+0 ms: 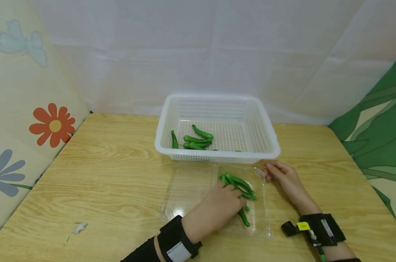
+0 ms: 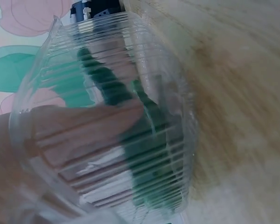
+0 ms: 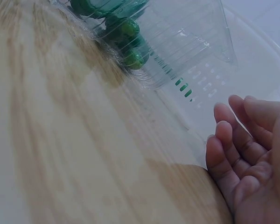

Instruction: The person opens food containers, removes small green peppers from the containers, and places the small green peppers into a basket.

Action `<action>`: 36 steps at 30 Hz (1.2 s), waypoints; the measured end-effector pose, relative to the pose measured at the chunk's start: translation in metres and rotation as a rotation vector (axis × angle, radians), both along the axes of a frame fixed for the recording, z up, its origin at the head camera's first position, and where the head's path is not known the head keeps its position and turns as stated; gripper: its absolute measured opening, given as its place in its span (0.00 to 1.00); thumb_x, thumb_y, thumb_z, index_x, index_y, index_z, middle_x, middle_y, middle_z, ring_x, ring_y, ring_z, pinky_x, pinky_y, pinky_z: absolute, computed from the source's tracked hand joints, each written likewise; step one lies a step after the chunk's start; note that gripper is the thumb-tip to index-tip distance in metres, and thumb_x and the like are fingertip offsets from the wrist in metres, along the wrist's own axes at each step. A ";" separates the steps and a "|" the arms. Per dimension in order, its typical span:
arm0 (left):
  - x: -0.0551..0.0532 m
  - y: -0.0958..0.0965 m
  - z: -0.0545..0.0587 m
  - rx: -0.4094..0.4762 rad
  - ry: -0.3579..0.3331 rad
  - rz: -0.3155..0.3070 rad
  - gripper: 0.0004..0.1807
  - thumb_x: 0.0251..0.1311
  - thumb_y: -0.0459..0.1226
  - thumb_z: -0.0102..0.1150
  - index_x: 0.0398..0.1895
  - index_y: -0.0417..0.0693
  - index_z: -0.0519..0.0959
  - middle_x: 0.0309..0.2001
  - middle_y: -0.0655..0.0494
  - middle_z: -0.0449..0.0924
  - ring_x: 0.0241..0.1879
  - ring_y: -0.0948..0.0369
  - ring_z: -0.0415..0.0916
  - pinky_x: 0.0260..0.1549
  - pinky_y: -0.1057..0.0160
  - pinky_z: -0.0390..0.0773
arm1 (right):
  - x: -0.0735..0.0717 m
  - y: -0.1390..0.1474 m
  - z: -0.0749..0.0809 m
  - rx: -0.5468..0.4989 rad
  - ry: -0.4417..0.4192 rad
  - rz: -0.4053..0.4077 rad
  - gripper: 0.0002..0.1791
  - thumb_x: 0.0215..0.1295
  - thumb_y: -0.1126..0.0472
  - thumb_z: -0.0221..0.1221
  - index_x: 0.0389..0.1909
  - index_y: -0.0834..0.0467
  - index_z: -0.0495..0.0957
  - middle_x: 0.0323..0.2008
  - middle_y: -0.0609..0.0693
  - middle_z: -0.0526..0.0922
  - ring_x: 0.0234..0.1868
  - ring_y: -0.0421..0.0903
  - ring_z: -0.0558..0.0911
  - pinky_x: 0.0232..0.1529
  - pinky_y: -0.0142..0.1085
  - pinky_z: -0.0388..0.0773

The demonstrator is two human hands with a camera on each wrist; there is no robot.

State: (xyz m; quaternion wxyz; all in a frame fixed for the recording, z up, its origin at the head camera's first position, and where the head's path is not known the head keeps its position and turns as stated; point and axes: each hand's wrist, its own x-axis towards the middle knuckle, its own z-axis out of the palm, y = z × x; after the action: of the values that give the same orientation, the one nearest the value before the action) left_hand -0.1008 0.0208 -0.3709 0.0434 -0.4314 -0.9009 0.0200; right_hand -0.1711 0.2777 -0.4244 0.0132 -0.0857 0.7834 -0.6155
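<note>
A clear plastic clamshell box (image 1: 261,222) lies unfolded on the table, with several green chili peppers (image 1: 242,183) in its right half. My left hand (image 1: 217,205) reaches into that half from the front left, its fingers bent over peppers and their tips partly hidden. Through the ribbed plastic in the left wrist view, the thumb (image 2: 107,119) lies against the green peppers (image 2: 154,163). Beside the box's far right corner, my right hand (image 1: 284,178) has loosely bent fingers. The right wrist view shows nothing in these fingers (image 3: 228,154), apart from the box.
A white perforated plastic basket (image 1: 217,156) stands just behind the box. Several more green chili peppers (image 1: 198,140) lie in it, mostly toward its left side. The wooden table (image 1: 109,174) meets a white cloth (image 1: 135,72) at the back and flower-patterned sheets at both sides.
</note>
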 end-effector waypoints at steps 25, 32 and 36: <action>-0.021 -0.024 0.028 0.197 0.068 0.002 0.19 0.57 0.32 0.68 0.51 0.57 0.79 0.51 0.64 0.79 0.53 0.64 0.76 0.56 0.64 0.72 | -0.001 -0.001 0.003 -0.046 0.004 0.010 0.14 0.76 0.59 0.52 0.49 0.66 0.80 0.31 0.45 0.82 0.30 0.37 0.79 0.34 0.26 0.79; -0.025 -0.034 0.037 0.227 0.040 0.060 0.13 0.63 0.41 0.65 0.51 0.57 0.80 0.49 0.64 0.80 0.50 0.64 0.78 0.53 0.63 0.74 | -0.002 0.001 0.002 -0.065 0.004 0.014 0.11 0.76 0.60 0.52 0.46 0.59 0.81 0.30 0.45 0.82 0.30 0.37 0.80 0.33 0.27 0.80; -0.024 -0.036 0.038 0.234 0.031 0.063 0.14 0.65 0.44 0.63 0.52 0.56 0.80 0.50 0.62 0.80 0.51 0.63 0.78 0.54 0.62 0.74 | -0.002 0.001 0.002 -0.051 0.004 0.011 0.11 0.76 0.59 0.52 0.46 0.59 0.81 0.30 0.45 0.82 0.30 0.37 0.80 0.33 0.27 0.80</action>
State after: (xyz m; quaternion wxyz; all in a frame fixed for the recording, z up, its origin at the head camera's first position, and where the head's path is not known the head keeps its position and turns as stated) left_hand -0.1252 -0.0154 -0.3325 0.1065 -0.3947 -0.9093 -0.0772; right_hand -0.1730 0.2790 -0.4227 0.0131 -0.0916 0.7669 -0.6351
